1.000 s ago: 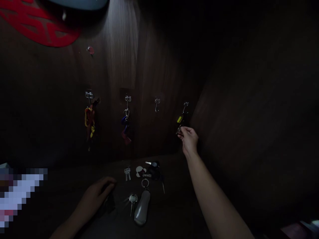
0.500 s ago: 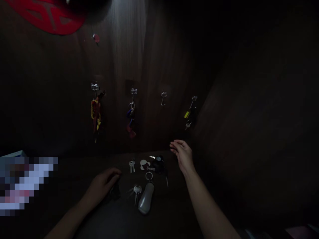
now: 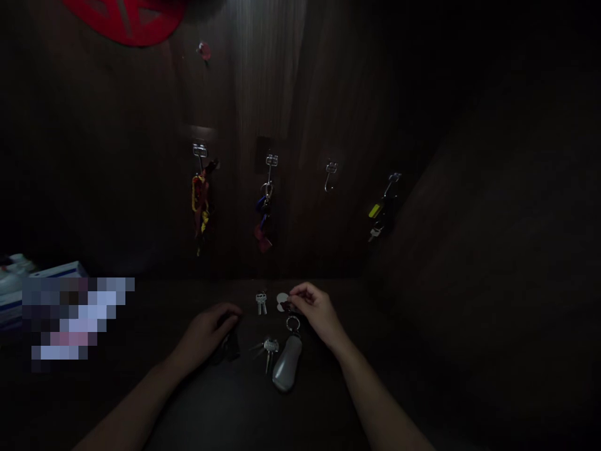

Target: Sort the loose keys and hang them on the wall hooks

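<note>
My right hand (image 3: 319, 313) reaches over a bunch of keys on the dark wooden surface, thumb and fingers pinched together at it. A round whitish tag (image 3: 282, 299) shows beside the fingertips, while most of that bunch is hidden under the hand. Just below lies a grey teardrop-shaped key fob (image 3: 287, 364) with a metal ring. Silver keys (image 3: 270, 346) sit left of the fob, and a small pair of keys (image 3: 261, 303) lies farther back. My left hand (image 3: 204, 335) rests on the surface, fingers loosely curved and thumb apart, beside a dark object (image 3: 231, 346) too dim to identify.
Metal hooks line the dark wooden panel. One holds a red-and-yellow strap (image 3: 200, 197), another keys with blue and red pieces (image 3: 264, 219), another keys with a yellow tag (image 3: 375, 210). A bare hook (image 3: 330, 175) hangs between. Boxes (image 3: 61, 270) stand at left.
My right hand has moved left and down from beside the keys onto the bunch, covering the black car keys. My left hand stays by the dark object. The view has shifted slightly.
</note>
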`<action>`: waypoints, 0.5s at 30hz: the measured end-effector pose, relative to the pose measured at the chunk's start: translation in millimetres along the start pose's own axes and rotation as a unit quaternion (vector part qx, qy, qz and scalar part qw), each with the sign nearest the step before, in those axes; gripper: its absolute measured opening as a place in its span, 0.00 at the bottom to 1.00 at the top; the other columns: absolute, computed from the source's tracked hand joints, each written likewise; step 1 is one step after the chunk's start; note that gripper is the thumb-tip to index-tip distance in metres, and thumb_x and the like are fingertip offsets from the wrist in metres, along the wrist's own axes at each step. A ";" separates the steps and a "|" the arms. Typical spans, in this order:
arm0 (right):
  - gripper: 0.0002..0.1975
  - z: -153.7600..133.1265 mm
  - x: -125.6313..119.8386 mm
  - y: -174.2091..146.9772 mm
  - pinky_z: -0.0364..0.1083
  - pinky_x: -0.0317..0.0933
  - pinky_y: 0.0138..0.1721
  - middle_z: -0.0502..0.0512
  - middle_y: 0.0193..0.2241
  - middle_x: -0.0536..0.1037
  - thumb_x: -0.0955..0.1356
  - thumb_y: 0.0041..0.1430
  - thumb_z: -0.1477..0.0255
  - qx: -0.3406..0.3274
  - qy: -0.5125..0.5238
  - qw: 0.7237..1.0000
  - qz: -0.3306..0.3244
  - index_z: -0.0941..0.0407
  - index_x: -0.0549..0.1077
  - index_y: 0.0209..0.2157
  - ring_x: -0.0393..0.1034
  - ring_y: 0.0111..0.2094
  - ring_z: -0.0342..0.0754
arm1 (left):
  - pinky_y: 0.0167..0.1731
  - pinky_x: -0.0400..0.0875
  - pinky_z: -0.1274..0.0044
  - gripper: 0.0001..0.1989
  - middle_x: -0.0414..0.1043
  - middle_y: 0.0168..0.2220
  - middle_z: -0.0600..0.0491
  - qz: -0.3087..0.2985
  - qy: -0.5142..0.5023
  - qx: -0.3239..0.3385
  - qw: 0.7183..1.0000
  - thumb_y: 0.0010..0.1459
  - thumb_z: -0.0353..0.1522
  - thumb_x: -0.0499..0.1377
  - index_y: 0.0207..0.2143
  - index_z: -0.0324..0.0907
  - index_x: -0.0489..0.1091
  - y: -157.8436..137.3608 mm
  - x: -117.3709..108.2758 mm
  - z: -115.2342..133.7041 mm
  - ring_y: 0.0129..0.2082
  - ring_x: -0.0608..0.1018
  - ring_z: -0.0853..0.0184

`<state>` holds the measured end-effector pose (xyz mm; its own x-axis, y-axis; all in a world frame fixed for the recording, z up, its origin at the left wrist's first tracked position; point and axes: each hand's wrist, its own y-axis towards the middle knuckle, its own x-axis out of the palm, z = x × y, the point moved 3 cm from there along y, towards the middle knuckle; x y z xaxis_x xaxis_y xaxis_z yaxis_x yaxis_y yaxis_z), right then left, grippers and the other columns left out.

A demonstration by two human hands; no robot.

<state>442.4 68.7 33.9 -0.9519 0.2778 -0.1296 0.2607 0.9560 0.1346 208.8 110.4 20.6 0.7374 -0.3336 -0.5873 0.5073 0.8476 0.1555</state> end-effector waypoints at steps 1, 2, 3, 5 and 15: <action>0.07 0.8 3.5 -1.5 0.42 0.61 0.30 0.49 0.24 0.74 0.69 0.47 0.68 -0.011 -0.021 0.999 -0.022 0.56 0.71 0.27 0.69 0.27 0.43 | 0.42 0.68 0.76 0.10 0.77 0.38 0.56 0.000 -0.001 0.000 1.000 0.58 0.38 0.52 0.36 0.47 0.72 -0.2 -0.5 -0.1 0.40 0.77 0.63; 0.06 1.3 6.7 -3.2 0.42 0.61 0.31 0.49 0.25 0.74 0.69 0.48 0.69 -0.021 -0.043 0.998 -0.045 0.56 0.71 0.28 0.69 0.28 0.43 | 0.42 0.68 0.76 0.10 0.77 0.38 0.56 0.000 -0.003 -0.001 1.000 0.58 0.38 0.52 0.36 0.47 0.71 -0.3 -1.3 -0.1 0.40 0.77 0.64; 0.05 1.7 9.7 -5.2 0.42 0.60 0.31 0.49 0.27 0.74 0.68 0.50 0.69 -0.030 -0.068 0.995 -0.070 0.56 0.72 0.28 0.68 0.29 0.43 | 0.42 0.68 0.76 0.10 0.77 0.38 0.56 0.002 -0.004 -0.004 1.000 0.58 0.38 0.52 0.37 0.47 0.71 -0.5 -2.7 -0.2 0.40 0.77 0.64; 0.04 2.2 15.2 -9.6 0.41 0.59 0.30 0.49 0.28 0.74 0.67 0.52 0.71 -0.040 -0.118 0.985 -0.120 0.56 0.72 0.30 0.68 0.29 0.42 | 0.42 0.68 0.76 0.11 0.77 0.39 0.57 0.011 -0.004 -0.013 1.000 0.58 0.38 0.52 0.38 0.48 0.71 -0.4 -7.7 -1.0 0.40 0.77 0.64; 0.06 -14.3 39.0 -30.4 0.42 0.60 0.39 0.49 0.32 0.76 0.67 0.54 0.77 -0.140 -0.261 0.926 -0.236 0.53 0.75 0.31 0.69 0.36 0.44 | 0.42 0.67 0.75 0.07 0.74 0.37 0.56 -0.093 0.022 0.001 0.995 0.53 0.35 0.58 0.34 0.47 0.74 -6.0 -33.3 3.7 0.40 0.75 0.64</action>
<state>395.0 49.1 38.8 -0.7232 -0.0866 -0.6852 -0.2849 0.9412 0.1817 182.8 114.9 42.2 0.6110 -0.4660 -0.6400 0.6342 0.7719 0.0434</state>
